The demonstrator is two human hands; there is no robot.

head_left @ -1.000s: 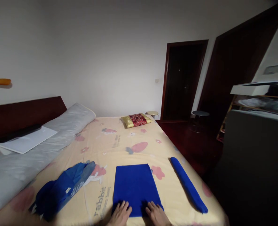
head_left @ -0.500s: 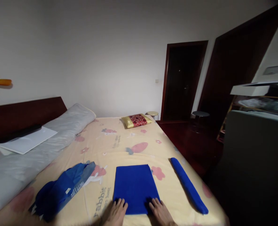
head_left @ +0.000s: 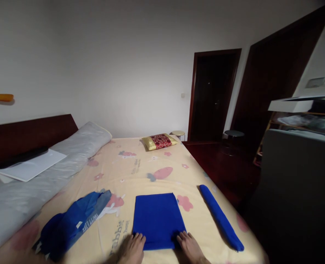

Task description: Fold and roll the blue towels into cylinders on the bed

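**K:** Yellow bedsheet (head_left: pixel 140 161) is the biggest thing in shot, cartoon print, running from the near edge out to the far wall. Bed's right edge drops off to dark floor.

**M:** And the work piece?

**K:** Folded blue towel (head_left: pixel 158 220), flat on the sheet near the front edge, roughly centred. Rectangular, long axis running away from the person toward the far end of the bed. Near short edge sits at the hands.

**M:** Hands?

**K:** Left hand (head_left: pixel 132 249) on the near-left corner, right hand (head_left: pixel 189 247) on the near-right corner. Both flat, fingers spread, fingertips on the cloth edge. Pressing, not gripping anything. Hands well apart, a towel's width between them.

**M:** What's around it?

**K:** Crumpled blue garment (head_left: pixel 71 225) to the left, apart from the towel. Rolled blue towel (head_left: pixel 221 216) to the right, near the bed's right edge, long axis slanting away and leftward. Bare sheet on both sides of the folded one and plenty beyond it.

**M:** Further out?

**K:** Grey bolster (head_left: pixel 41 179) along the left side, white board (head_left: pixel 32 167) lying on it. Red-and-gold cushion (head_left: pixel 159 141) at the far end. No containers in view that I can see into.
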